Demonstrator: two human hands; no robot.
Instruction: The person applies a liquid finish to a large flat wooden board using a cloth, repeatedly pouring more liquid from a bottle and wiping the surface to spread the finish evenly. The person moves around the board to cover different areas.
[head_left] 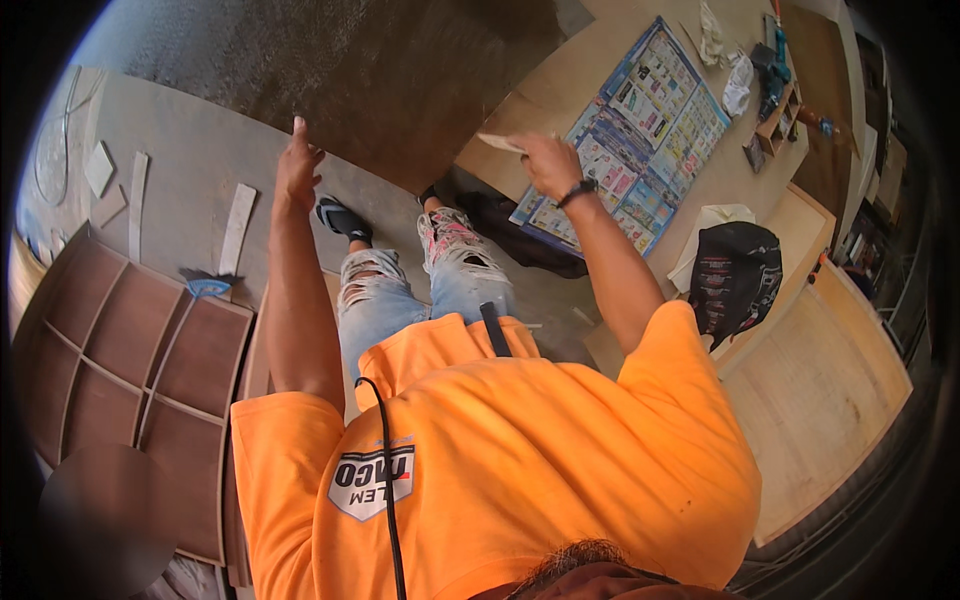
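Note:
In front of me lies a large dark brown board [370, 85] with a streaked, partly shiny surface. My left hand [298, 168] is raised at its near edge, fingers apart and holding nothing; I cannot tell whether it touches the board. Over the board's right corner, my right hand [550, 165] grips a thin, pale, flat piece [500, 143], which points left toward the board. Its exact kind is not clear. A dark band circles the right wrist. Beside that hand, a printed newspaper sheet [640, 130] covers part of a light brown panel [545, 100].
Framed brown panels [105, 375] lean at left, with a blue-headed long-handled tool [208, 287] on them. Pale strips [237, 230] lie on the floor. To the right are a black bag [738, 280], a light wooden panel [830, 390] and a teal power tool [772, 75].

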